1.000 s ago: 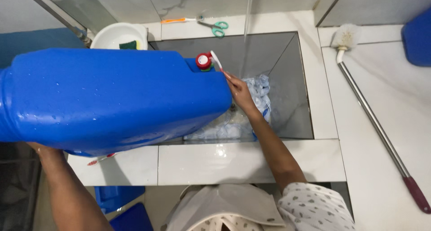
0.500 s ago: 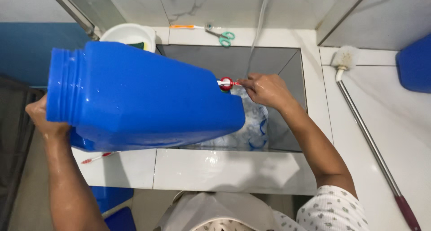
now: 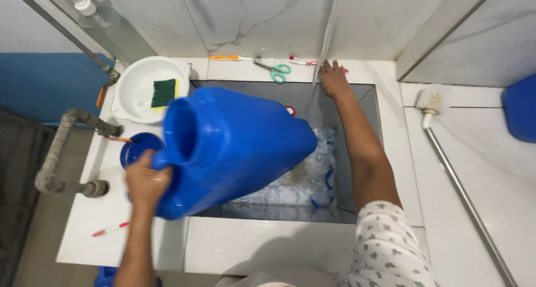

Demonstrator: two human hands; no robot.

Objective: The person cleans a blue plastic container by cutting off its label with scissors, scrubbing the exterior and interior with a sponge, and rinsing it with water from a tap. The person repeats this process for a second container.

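Blue jug (image 3: 234,147) tilted in left hand (image 3: 146,181).

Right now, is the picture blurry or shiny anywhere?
In the head view, the left hand gripping the big blue container looks smeared by motion; the right hand on the sink ledge is sharper; soft glare shows on the white tiled counter and the container's side; the sink basin lies in darker shade.

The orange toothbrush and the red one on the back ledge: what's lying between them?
In the head view, green-handled scissors lie on the ledge between the orange toothbrush and the red toothbrush.
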